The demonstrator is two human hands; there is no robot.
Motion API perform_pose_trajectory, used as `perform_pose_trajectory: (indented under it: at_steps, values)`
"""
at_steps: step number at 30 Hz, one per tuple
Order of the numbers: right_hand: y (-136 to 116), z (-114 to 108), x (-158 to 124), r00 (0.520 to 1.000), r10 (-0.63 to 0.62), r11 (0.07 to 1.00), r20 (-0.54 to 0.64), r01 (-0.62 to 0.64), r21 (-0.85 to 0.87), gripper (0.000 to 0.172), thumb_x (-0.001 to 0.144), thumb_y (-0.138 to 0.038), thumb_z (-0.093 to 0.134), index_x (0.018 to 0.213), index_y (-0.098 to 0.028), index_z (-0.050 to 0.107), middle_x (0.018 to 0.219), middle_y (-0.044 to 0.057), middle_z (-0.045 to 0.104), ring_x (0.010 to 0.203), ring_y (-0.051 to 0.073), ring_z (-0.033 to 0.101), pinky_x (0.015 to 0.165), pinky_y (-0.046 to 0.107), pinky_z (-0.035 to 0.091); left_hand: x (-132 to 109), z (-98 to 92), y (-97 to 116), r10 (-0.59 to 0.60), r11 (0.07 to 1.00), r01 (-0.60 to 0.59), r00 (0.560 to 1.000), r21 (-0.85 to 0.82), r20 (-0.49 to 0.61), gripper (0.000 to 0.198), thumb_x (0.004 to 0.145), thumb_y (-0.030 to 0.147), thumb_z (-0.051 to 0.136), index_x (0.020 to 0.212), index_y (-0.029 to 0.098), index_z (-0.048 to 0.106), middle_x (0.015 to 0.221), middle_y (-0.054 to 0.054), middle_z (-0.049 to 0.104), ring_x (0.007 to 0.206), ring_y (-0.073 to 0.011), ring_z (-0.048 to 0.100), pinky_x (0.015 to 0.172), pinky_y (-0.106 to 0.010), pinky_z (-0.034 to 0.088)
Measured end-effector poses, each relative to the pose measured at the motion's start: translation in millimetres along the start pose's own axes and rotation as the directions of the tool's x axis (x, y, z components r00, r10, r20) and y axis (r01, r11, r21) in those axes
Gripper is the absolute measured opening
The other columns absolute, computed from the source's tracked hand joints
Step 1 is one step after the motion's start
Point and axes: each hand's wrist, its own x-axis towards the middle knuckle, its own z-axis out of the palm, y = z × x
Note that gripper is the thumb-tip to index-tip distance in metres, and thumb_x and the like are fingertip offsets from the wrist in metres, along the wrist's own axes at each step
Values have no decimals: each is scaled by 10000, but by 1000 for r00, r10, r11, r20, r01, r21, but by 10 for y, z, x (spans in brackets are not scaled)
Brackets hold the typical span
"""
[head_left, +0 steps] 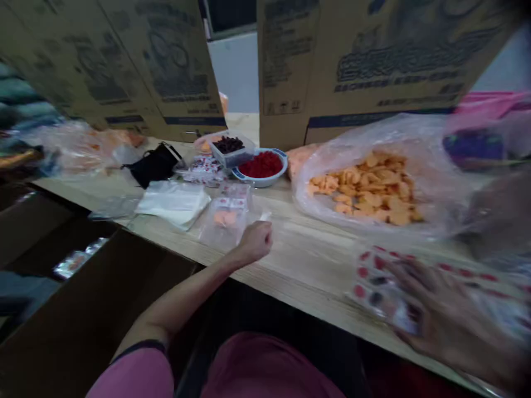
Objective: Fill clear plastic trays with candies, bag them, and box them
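My left hand [256, 241] is closed in a fist above the wooden table. A small white bit [265, 216] shows at its knuckles; whether the hand holds it, I cannot tell. Just left of the fist lies a clear plastic bag [226, 218] with orange pieces and small red-and-white packets in it. At the right, my right hand [435, 309] is blurred, its fingers stretched out over printed plastic packaging with red dots [365, 276]. A large clear bag of orange, flat pieces [373, 188] sits open beyond that packaging.
Behind stand tall cardboard boxes [373, 72]. A bowl of red pieces [262, 167], a tub of dark pieces [230, 148], a stack of white bags [172, 203] and a black pouch [153, 164] are on the table [307, 254]. An open carton [124, 287] is below left.
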Motion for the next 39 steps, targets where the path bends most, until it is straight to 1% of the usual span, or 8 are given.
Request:
perform_pose_trajectory:
  at_steps: [4,8,16,21,25,31,35,39]
  values:
    - [-514,-68,134,970,-151,975,192,114,190,893,623,-394,644,1434,-200,325,1358,197,355,1205,404,367,958,556,335,-15,408,423,124,990,-119,989,-72,74,140,765,112,487,681,160,587,845,-84,641,920,-220,561,850,-357,449]
    - [-730,-33,246,925,-241,938,294,143,317,907,593,-428,674,1421,-200,380,1406,181,332,1220,412,340,988,559,301,-80,569,537,199,975,-190,977,-112,76,96,777,135,521,773,152,615,942,-94,645,1062,-242,514,907,-386,427]
    - [-637,112,339,911,-193,950,365,81,303,963,513,-398,724,1404,-209,410,1432,179,296,1247,412,307,1002,553,282,-146,619,385,295,929,-297,955,-220,-40,159,766,55,480,805,152,600,1047,-100,652,1076,-220,538,965,-404,420]
    - [-742,198,352,951,-62,977,302,-4,213,907,543,-382,718,1381,-185,432,1447,199,280,1218,416,343,981,528,308,-188,615,374,385,859,-404,915,-313,-122,185,810,55,435,849,146,591,1104,-122,658,1067,-214,582,941,-394,460]
    - [-849,302,398,958,-26,982,286,-30,189,967,571,-360,688,1441,-145,326,1524,195,166,1237,434,317,976,554,302,-213,562,296,478,794,-503,864,-342,-160,182,834,74,429,873,149,590,1159,-134,645,1109,-209,583,950,-378,472]
    - [-1034,328,530,947,47,958,317,-133,255,1141,542,-376,734,1492,-116,158,1519,166,223,1247,430,285,1019,572,262,-317,471,201,512,777,-563,825,-281,-238,177,877,127,420,910,181,585,1112,-103,658,1082,-183,593,923,-348,502]
    - [-1125,310,558,957,115,936,266,-194,293,1137,529,-447,763,1471,-148,201,1493,156,277,1230,422,313,1019,579,273,-428,577,-30,446,856,-509,815,-90,-371,80,856,219,488,837,199,563,1019,-104,645,943,-212,623,808,-355,537]
    - [-1106,396,560,966,184,933,184,-230,276,1078,589,-489,735,1461,-168,187,1469,151,317,1172,392,380,975,591,321,-378,816,-355,472,839,-532,817,-115,-332,116,856,310,486,820,216,545,1050,-90,619,929,-210,617,817,-358,524]
